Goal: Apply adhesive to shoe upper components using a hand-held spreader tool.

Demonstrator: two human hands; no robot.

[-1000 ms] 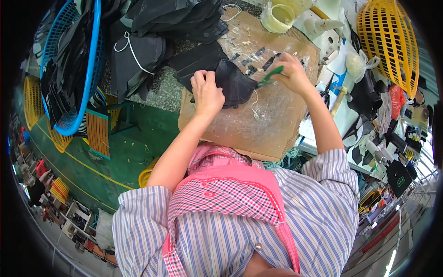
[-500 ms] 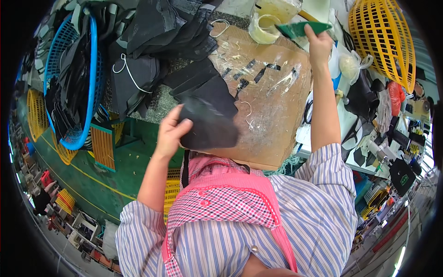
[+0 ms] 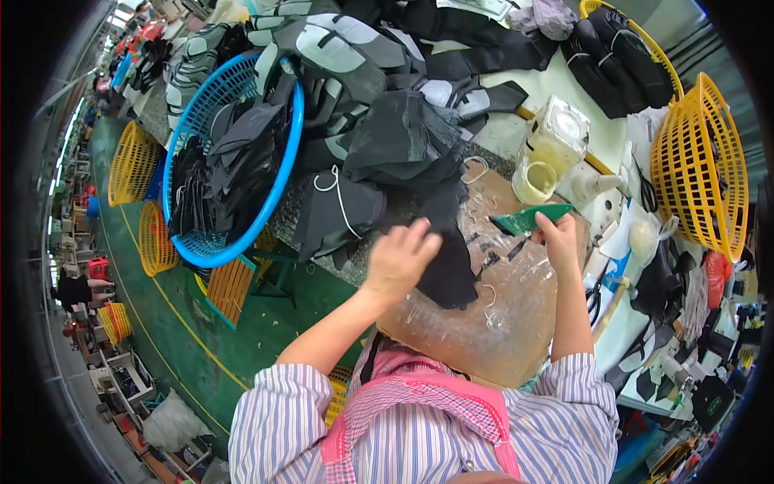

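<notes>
My left hand [image 3: 403, 254] hovers over, or rests against, a fanned pile of black sheet pieces [image 3: 450, 270]. Its fingers are stretched and a little smeared by motion, and no piece shows in them. Between the fingers and thumb of my right hand [image 3: 559, 235] is a flat green scraper [image 3: 528, 219], its pointed end toward the pile. Both are above a brown cardboard sheet [image 3: 451, 343] smeared with pale glue and dotted with dark scraps. Just beyond the scraper stands an open pale tub [image 3: 535, 181] coated with yellowish glue.
A blue basket [image 3: 298, 137] full of black pieces stands at left. Stacked dark pieces [image 3: 403, 133] and a bundle tied with white cord [image 3: 339, 206] lie beyond my left hand. At right are a yellow basket [image 3: 700, 173], scissors [image 3: 643, 187] and a knotted plastic bag [image 3: 645, 240].
My left hand has moved right and let go of the black piece it carried. My right hand, still holding the scraper, now appears lower. The whole view has shifted.
</notes>
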